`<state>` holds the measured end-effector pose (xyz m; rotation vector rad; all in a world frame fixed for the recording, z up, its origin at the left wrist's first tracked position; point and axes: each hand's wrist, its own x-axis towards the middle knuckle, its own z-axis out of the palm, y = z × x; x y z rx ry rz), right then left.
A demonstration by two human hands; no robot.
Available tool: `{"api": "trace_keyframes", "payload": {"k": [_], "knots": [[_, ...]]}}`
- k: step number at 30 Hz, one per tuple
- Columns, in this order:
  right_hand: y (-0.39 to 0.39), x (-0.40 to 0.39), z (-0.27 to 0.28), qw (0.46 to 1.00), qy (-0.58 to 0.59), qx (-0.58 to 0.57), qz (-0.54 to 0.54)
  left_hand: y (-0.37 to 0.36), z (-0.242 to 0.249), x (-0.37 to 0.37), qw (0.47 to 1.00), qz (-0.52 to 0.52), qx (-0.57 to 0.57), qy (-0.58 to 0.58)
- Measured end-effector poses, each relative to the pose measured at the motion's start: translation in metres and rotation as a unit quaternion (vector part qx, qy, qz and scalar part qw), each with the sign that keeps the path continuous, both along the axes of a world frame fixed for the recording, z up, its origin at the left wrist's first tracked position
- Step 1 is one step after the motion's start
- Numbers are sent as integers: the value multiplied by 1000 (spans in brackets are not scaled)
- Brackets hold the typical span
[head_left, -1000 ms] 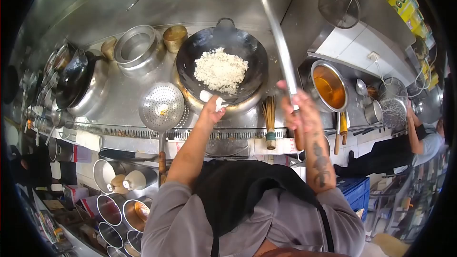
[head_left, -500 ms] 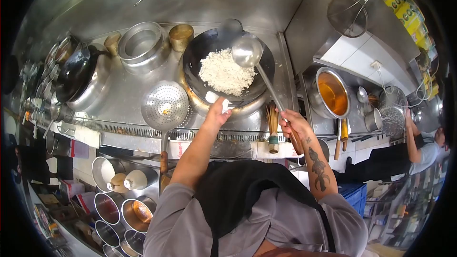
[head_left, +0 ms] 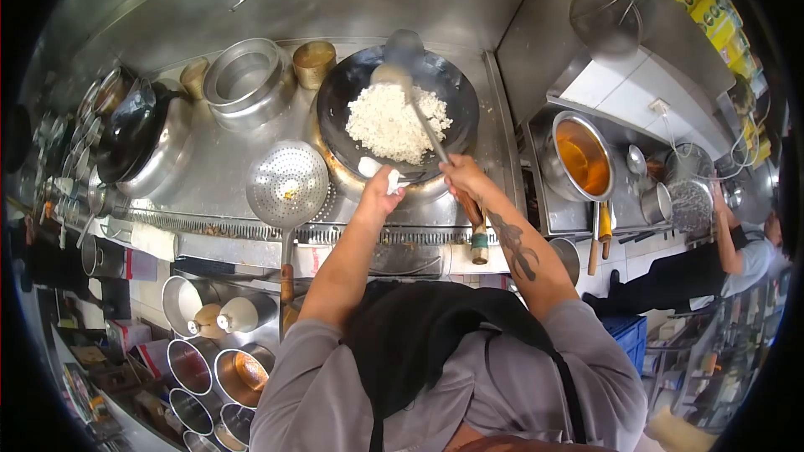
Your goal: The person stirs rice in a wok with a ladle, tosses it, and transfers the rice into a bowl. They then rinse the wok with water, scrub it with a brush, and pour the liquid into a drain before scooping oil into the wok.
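White rice (head_left: pixel 398 130) lies heaped in a dark wok (head_left: pixel 335 109) on the steel range. My right hand (head_left: pixel 463 174) is closed around the wooden handle of a long ladle (head_left: pixel 430 129). The ladle's blurred bowl is at the far edge of the rice. At the wok's near rim, my left hand (head_left: pixel 381 190) is closed on a folded white cloth (head_left: pixel 369 168), pressed against the rim. Whether a wok handle lies under the cloth is hidden. A bamboo brush (head_left: pixel 479 243) stands partly hidden beneath my right forearm.
Left of the wok sits a perforated strainer (head_left: pixel 286 184), with stacked steel pots (head_left: pixel 244 84) behind it. A pot of amber liquid (head_left: pixel 582 163) stands to the right. Several containers (head_left: pixel 191 366) fill the lower left. Another person (head_left: pixel 703 264) works at far right.
My right hand has moved forward and left, pushing the ladle's bowl from the rice's right side to its far left edge. My left hand stays at the rim.
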<state>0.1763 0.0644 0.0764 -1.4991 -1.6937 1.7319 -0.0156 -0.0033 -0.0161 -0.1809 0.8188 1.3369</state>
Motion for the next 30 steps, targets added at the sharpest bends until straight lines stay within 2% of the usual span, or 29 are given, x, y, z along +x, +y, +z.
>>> {"api": "trace_keyframes", "payload": {"k": [1,3,5,7,8,10,11,14,16,17,19,20,21,23,24,25,26,28,29,30], "knots": [[-5,6,3,1000,0,1,2,1,-2,-1,1000,0,-9,1],[-28,39,22,975,-79,122,165,0,-1,-1,1000,2,-15,4],[-42,79,52,920,-91,296,241,1,-2,-3,1000,4,-21,7],[-45,117,72,876,-217,351,251,0,-5,-3,1000,-7,-8,10],[-51,116,81,878,-215,347,252,-9,2,2,1000,-7,-12,11],[-58,113,106,841,-367,332,220,-35,46,24,999,36,-10,3],[-60,112,115,841,-367,335,214,-52,64,38,997,31,-63,-11],[-71,110,123,826,-374,353,230,-89,113,50,997,-2,-66,-32],[-77,117,127,842,-293,387,235,-76,114,42,996,11,-81,-39],[-83,120,138,843,-292,384,237,-57,96,31,996,24,-74,-43],[-90,125,169,862,-287,320,271,-76,94,38,997,11,-64,-38],[-92,138,175,854,-234,361,293,-76,99,39,999,-2,-44,-28],[-87,144,180,855,-232,364,287,-84,109,40,999,-16,-35,-17],[-82,150,189,920,-216,179,272,-88,124,42,999,-32,-32,-30],[-82,135,201,919,-287,106,250,-78,132,39,998,-9,-54,-34],[-51,164,134,860,-180,347,327,-76,134,37,996,15,-74,-38],[-45,156,124,856,-241,349,295,-71,87,35,999,24,7,-44],[-52,130,127,837,-331,368,233,-93,8,48,999,26,1,-27],[-59,125,134,826,-361,381,206,-109,-10,56,999,28,-6,-15],[-63,127,135,808,-363,416,205,-132,-9,60,1000,-24,9,-11]]}}
